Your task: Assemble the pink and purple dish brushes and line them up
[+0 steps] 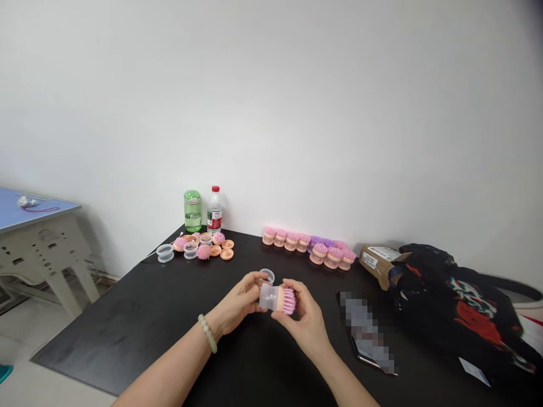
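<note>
Between my two hands is a small scrub brush (279, 299), lying sideways, with pink bristles, a peach collar and a clear cup-shaped base. My left hand (241, 299), wearing a bead bracelet (207, 334), grips the clear base end. Around the bristle end and collar, the fingers of my right hand (302, 314) are curled. A clear round piece (267, 275) shows just beyond my left fingertips; whether they touch it I cannot tell. Farther left lie loose brush parts: clear bases (165, 253), pink bristle heads (203, 252) and peach discs (227, 254).
Several pink brushes (291, 242) and purple ones (321, 242) line the wall side of the black table (161, 316). A green bottle (192, 211) and a red-capped bottle (214, 210) stand back left. Rightward are a cardboard box (379, 262), a phone (365, 333) and a black bag (445, 305).
</note>
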`<state>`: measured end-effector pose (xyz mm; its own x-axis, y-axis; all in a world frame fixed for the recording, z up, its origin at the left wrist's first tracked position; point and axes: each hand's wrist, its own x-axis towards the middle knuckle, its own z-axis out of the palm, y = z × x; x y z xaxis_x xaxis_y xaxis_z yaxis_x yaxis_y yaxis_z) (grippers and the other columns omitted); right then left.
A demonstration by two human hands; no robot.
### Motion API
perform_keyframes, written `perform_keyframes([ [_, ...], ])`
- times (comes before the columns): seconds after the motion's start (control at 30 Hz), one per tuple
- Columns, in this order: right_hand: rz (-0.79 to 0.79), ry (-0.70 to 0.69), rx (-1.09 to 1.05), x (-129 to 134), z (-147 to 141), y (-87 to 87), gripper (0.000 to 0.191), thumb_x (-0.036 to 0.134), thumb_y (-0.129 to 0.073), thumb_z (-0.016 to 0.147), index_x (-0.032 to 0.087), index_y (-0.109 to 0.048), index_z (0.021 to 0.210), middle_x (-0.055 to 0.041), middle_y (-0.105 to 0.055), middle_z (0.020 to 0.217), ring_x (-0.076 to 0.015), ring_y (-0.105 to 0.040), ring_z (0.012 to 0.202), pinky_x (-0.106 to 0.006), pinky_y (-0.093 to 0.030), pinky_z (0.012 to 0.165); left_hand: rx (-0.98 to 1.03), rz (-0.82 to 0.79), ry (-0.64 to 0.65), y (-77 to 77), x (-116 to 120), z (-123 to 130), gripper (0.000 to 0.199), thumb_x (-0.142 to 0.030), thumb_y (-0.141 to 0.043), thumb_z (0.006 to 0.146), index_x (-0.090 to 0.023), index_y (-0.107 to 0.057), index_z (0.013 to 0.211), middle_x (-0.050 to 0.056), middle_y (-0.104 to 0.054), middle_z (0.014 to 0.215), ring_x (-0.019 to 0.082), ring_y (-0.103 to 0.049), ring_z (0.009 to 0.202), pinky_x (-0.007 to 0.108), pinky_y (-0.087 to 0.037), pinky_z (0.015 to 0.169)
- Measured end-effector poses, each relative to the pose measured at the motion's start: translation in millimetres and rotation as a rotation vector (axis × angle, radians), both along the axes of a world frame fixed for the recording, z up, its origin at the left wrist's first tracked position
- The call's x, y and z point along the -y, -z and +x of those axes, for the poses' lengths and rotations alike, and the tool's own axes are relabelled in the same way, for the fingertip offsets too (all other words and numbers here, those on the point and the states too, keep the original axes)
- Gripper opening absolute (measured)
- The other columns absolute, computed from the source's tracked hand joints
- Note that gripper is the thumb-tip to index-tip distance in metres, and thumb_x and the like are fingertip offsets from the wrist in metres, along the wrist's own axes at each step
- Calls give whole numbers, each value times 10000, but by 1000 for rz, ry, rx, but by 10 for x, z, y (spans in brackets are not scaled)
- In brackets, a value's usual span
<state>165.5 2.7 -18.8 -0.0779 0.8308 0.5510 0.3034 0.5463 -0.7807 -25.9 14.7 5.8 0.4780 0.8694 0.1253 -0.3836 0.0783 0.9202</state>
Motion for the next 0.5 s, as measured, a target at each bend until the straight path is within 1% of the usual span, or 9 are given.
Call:
perform_keyframes([
  [0.07,17,5,23,3,-6,5,509,230,-778,686,264,-591,1158,-62,-625,1104,-262,-647,1012,-380,-564,866,-55,-84,-5,24,-7,8,524,-661,-595,815,-178,-625,1017,67,-603,971,170,-582,843,314,-446,756],
  [0.1,21,4,30,1,-5,8,507,231,-780,684,263,-594,1155,-64,-624,1108,-266,-643,1021,-386,-561,875,-72,-91,-13,24,-7,10,499,-647,-606,815,-171,-628,961,49,-598,918,152,-569,796,296,-437,733],
  [0.13,18,2,32,-3,-2,13,508,235,-781,685,262,-593,1156,-66,-622,1109,-267,-643,1019,-389,-560,877,-76,-69,-25,15,-6,10,456,-599,-672,791,-172,-630,942,37,-596,900,144,-562,784,283,-428,722],
  [0.2,-1,6,18,-17,10,30,517,251,-781,688,261,-584,1167,-65,-626,1090,-261,-652,987,-383,-565,856,-47,19,-24,-20,-1,1,427,-445,-828,689,-185,-643,972,31,-611,930,155,-569,826,278,-424,740],
  [0.3,-39,26,-18,-40,24,62,548,266,-780,687,262,-563,1191,-61,-630,1075,-252,-665,954,-375,-570,829,23,132,-13,-63,-3,-19,572,-311,-912,576,-208,-644,1071,72,-619,1114,217,-579,992,319,-436,830],
  [0.33,-48,27,-25,-44,23,71,557,264,-780,685,264,-558,1197,-60,-629,1081,-253,-666,960,-376,-569,830,38,131,-23,-63,-6,-23,609,-323,-910,580,-218,-631,1111,83,-600,1183,231,-571,1039,333,-438,853],
  [0.4,-51,23,-28,-42,15,78,564,246,-775,684,268,-553,1202,-60,-626,1102,-258,-660,994,-383,-565,851,24,51,-45,-41,-12,-23,588,-455,-843,667,-218,-605,1149,99,-587,1215,226,-577,1041,340,-443,849],
  [0.47,-42,24,-13,-33,5,74,555,226,-767,686,273,-555,1197,-60,-626,1128,-263,-650,1031,-394,-556,881,-42,-79,-28,-7,-13,-11,543,-622,-678,773,-177,-609,1076,95,-636,1051,191,-611,900,326,-446,781],
  [0.5,-33,28,-3,-28,3,69,544,223,-763,690,274,-559,1192,-62,-626,1141,-267,-643,1052,-402,-549,900,-77,-125,-13,6,-10,-3,544,-661,-616,799,-161,-610,1014,75,-644,939,170,-613,815,312,-440,738],
])
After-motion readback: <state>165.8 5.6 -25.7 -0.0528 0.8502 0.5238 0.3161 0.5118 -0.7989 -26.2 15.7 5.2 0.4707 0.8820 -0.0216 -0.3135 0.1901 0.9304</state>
